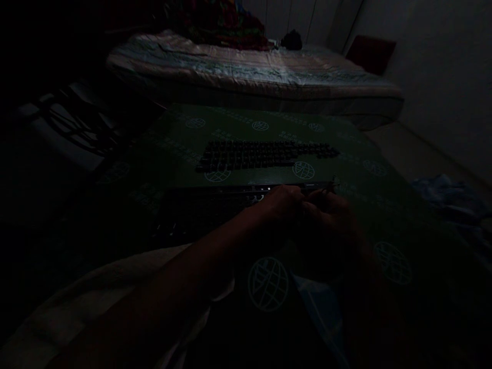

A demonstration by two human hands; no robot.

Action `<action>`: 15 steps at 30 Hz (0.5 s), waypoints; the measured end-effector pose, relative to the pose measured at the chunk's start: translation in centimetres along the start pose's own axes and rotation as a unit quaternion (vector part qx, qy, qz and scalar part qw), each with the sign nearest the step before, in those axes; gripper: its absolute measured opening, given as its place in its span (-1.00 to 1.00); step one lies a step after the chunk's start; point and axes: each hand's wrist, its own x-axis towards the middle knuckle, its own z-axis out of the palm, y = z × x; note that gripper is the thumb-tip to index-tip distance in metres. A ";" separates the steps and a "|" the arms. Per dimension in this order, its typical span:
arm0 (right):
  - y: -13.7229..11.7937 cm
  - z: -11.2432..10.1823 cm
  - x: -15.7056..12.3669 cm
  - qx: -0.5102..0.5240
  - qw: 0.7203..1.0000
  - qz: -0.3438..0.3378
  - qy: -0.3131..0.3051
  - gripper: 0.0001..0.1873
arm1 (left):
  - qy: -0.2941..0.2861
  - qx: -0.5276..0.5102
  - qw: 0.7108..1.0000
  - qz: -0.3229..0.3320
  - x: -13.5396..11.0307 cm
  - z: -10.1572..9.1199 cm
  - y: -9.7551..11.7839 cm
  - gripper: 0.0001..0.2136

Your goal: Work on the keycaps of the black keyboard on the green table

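A dark keyboard base [184, 210] lies across the green table in front of me, its keys mostly lost in shadow. My left hand [286, 200] is closed over the right part of it, with fingers curled. Right beside it, my right hand [330, 210] is also closed, the fingertips of both hands meeting. Something thin and dark shows at the right hand's upper edge, too dim to name. What the fingers hold is hidden. Behind the keyboard, many black keycaps [249, 155] lie laid out in rows in a keyboard pattern.
The green table [269, 123] bears pale globe prints. A bed [230, 64] with a striped cover stands beyond it, a dark red patterned cloth [223, 25] on top. To the left is a dark metal frame [73, 120]. Crumpled cloth [453, 197] lies at the right.
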 end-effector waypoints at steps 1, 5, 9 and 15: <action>0.1 0.1 0.0 -0.015 1.000 0.003 0.002 -0.75 | 0.001 0.009 1.000 -0.001 -0.3 -0.1 0.0 -0.82; 0.6 0.8 0.5 -0.069 0.997 0.002 0.036 -0.68 | 0.016 0.026 0.999 -0.013 -1.3 -0.5 -0.1 -0.83; 0.9 1.8 1.4 -0.086 0.993 -0.010 0.084 -0.60 | 0.024 0.011 0.999 -0.023 -1.9 -0.6 -0.4 -0.83; 0.7 2.2 1.7 -0.051 0.994 0.003 0.097 -0.58 | 0.040 -0.014 0.997 -0.059 -2.1 0.1 0.1 -0.77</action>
